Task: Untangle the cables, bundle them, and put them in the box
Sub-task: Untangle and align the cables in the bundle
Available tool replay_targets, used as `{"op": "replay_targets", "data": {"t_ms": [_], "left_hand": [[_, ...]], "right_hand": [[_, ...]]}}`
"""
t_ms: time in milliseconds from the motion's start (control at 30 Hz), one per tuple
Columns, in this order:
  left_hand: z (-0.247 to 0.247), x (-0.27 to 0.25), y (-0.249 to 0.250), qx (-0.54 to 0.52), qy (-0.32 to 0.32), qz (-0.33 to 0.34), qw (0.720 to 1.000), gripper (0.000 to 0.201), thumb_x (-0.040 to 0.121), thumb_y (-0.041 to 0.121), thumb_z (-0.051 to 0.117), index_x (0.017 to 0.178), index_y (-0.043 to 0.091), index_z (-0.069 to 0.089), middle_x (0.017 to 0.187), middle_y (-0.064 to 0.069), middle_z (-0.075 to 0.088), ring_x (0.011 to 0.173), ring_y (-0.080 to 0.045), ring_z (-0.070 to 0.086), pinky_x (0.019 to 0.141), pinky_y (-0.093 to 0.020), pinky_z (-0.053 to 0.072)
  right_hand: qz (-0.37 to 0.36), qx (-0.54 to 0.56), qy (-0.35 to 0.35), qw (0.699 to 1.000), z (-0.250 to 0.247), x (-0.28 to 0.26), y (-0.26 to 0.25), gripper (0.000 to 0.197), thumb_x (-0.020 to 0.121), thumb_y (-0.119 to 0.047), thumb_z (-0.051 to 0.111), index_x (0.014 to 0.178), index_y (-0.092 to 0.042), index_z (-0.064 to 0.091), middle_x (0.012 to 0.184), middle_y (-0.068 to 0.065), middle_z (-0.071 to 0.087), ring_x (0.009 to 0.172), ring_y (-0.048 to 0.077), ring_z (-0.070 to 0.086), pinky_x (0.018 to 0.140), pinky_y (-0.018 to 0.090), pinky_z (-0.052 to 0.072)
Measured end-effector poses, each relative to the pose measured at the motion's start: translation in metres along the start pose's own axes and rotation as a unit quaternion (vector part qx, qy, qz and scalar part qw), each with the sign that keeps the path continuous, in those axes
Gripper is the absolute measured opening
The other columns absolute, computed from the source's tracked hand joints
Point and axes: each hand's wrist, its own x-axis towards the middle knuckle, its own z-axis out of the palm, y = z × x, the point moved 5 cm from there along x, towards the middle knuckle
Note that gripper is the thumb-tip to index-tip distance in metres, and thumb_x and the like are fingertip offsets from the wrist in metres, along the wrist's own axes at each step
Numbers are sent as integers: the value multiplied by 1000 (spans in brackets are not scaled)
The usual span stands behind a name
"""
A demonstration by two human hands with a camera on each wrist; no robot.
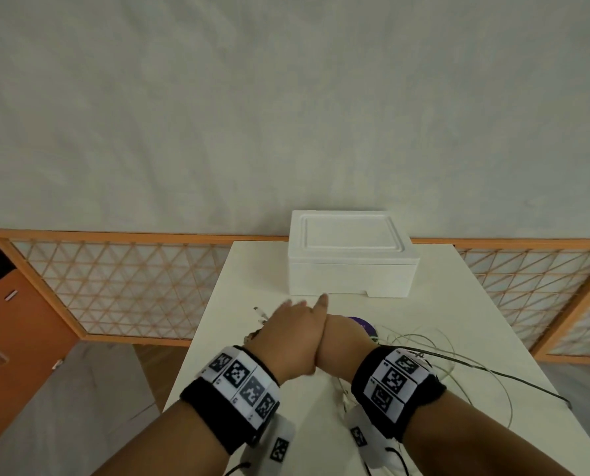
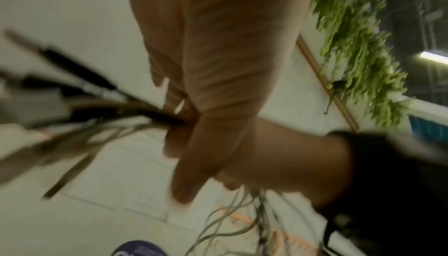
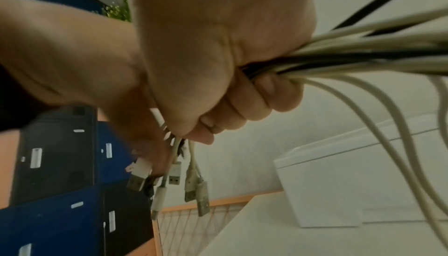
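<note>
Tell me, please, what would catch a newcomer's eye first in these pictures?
The two hands, pressed side by side over the table's near half: the right hand grips a bunch of white and black cables, and the left hand holds the same bunch. Behind them, at the far edge, stands a closed white box.

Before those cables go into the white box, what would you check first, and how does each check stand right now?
1. Right hand has a firm grip on the cables: ok, fingers curled round them.
2. Left hand also holding the cables: ok, it grips them in the left wrist view.
3. Plug ends gathered together: ok, they hang side by side below the fist.
4. Cables bundled: not ok, loose loops trail over the table.
5. White box open: not ok, lid is on.
6. Tangles gone: cannot tell.
</note>
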Motion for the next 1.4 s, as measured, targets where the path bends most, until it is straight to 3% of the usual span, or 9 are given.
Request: {"op": "replay_targets", "data": {"t_ms": [100, 200, 300, 433, 533, 700, 967, 1233, 1400], "left_hand": [[6, 5, -9, -209, 37, 19, 977, 103, 74, 14, 73, 149, 41, 9, 123, 0, 57, 100, -18, 59, 76, -27, 51], [18, 3, -15, -361, 27, 15, 932, 103, 71, 16, 78, 138, 61, 15, 109, 4, 59, 90, -17, 64, 66, -32, 57], [21, 2, -6, -298, 11, 11, 955, 97, 70, 22, 79, 143, 47, 19, 109, 2, 60, 80, -12, 60, 51, -21, 49], [14, 2, -9, -85, 30, 39, 995, 79, 58, 63, 77, 120, 30, 42, 95, 6, 65, 81, -16, 61, 70, -34, 53], [16, 1, -25, 22, 24, 30, 999, 56, 72, 76, 56, 87, 22, 51, 81, 2, 63, 69, -19, 54, 62, -32, 45], [20, 7, -24, 6, 44, 7, 999, 36, 94, 53, 47, 83, 20, 54, 78, 3, 54, 71, -19, 48, 61, -29, 33], [16, 3, 11, -162, 114, 57, 979, 38, 79, 14, 59, 113, 14, 41, 78, 2, 54, 71, -20, 55, 53, -27, 34], [-7, 9, 7, -62, 143, 16, 988, 26, 82, 39, 65, 98, 22, 54, 83, 2, 65, 78, -24, 62, 62, -30, 44], [-46, 5, -45, -62, 183, -95, 976, 24, 87, 33, 55, 68, 19, 53, 64, 2, 54, 66, -25, 56, 55, -27, 38]], "right_hand": [[43, -120, -69, 989, -5, 0, -4, 32, 100, -20, 42, 128, -8, 54, 131, 2, 56, 127, 18, 47, 113, 38, 21], [60, 45, -8, 997, 0, -9, 11, 19, 92, -9, 53, 107, -5, 64, 88, 5, 62, 104, 24, 63, 91, 35, 43], [27, 82, 0, 996, 4, -16, 12, 20, 91, -3, 50, 105, -1, 64, 80, 7, 57, 92, 28, 63, 68, 32, 38], [-37, 247, 4, 968, 22, -21, 24, 11, 90, -17, 56, 92, -10, 63, 80, 8, 59, 79, 26, 62, 60, 29, 40], [-26, 346, 55, 936, 41, -27, 44, 25, 90, -41, 59, 82, -18, 52, 71, -7, 54, 62, 8, 53, 55, 21, 37], [80, 255, 116, 957, 42, -20, 43, 27, 88, -33, 45, 65, -24, 35, 67, -6, 44, 67, 20, 50, 56, 31, 39], [27, 105, 94, 990, 16, -29, 28, 16, 88, -5, 44, 72, -7, 44, 63, 2, 34, 62, 22, 44, 55, 32, 39], [88, 329, 157, 927, 34, -39, 60, 11, 85, -26, 59, 90, -18, 56, 82, 2, 61, 76, 22, 57, 62, 29, 39], [130, 412, 144, 890, 88, -53, 100, 24, 87, -25, 58, 73, -34, 42, 67, -15, 48, 70, 11, 49, 54, 14, 32]]}}
